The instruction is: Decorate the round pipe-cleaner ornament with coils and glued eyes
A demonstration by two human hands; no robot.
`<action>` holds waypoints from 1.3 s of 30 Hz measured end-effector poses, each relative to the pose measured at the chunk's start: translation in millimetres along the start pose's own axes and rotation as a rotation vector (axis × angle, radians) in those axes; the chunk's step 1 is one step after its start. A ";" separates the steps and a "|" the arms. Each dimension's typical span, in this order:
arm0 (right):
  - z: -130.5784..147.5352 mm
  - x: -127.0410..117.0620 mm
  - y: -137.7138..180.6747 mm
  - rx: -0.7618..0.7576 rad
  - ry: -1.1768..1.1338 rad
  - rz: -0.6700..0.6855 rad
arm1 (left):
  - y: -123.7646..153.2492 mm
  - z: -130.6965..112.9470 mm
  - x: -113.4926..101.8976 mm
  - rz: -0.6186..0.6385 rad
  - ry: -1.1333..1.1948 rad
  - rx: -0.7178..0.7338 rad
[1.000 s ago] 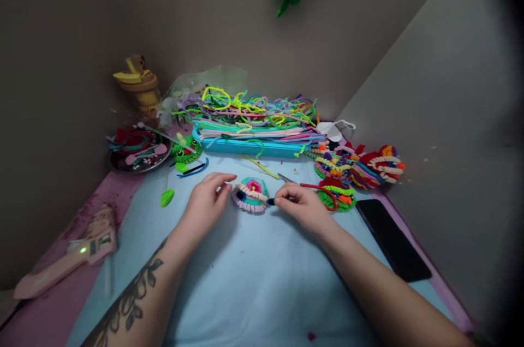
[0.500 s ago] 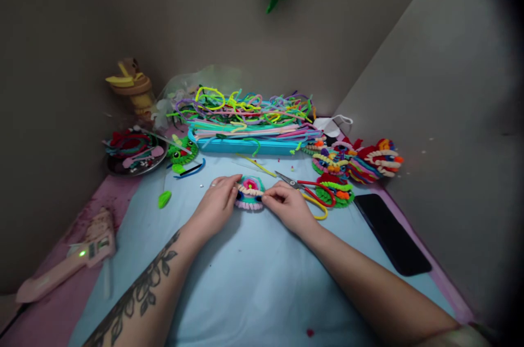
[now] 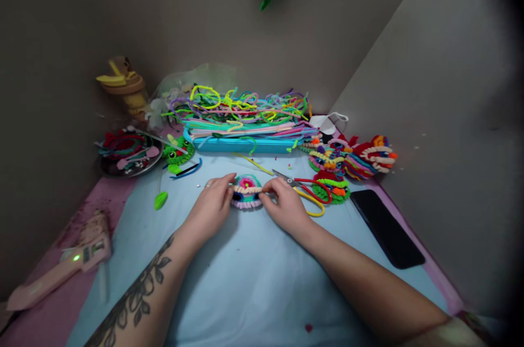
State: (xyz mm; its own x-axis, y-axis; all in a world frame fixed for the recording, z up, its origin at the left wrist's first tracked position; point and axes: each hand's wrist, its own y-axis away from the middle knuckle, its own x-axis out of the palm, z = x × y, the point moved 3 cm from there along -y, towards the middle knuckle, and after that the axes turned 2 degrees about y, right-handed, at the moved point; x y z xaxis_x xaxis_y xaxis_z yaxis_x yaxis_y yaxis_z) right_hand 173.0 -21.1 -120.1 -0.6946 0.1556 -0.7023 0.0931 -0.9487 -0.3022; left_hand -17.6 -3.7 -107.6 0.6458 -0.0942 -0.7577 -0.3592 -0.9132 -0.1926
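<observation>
Between my hands, on the pale blue cloth, is a small round pipe-cleaner figure with a teal and pink top, a cream band across it, dark spots at its sides and a lilac lower edge. My left hand grips its left side, fingertips by the end of the cream band. The thumb and forefinger of my right hand pinch its right side. Just beyond my right hand lie scissors with red and yellow handles, their blades apart.
A blue tray heaped with pipe cleaners stands at the back. To the right are several finished pipe-cleaner figures and a black phone. At left sit a metal bowl, a green figure and a pink glue gun with a lit green light.
The whole view has shifted slightly, so things appear a little further left. Both hands stay on the pipe-cleaner figure, with only a small shift of the fingers.
</observation>
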 end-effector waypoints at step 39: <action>11.8 -12.3 17.7 -0.515 0.419 0.191 | 1.7 0.1 -4.4 0.027 0.038 -0.058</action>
State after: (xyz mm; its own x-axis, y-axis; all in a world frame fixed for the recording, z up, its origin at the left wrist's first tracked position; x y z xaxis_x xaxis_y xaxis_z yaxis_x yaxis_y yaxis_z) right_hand 174.7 -43.1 -109.2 -0.3078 0.1899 -0.9323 0.5852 -0.7348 -0.3429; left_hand -21.1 -4.8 -104.6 0.6621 -0.1329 -0.7376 -0.3380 -0.9313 -0.1356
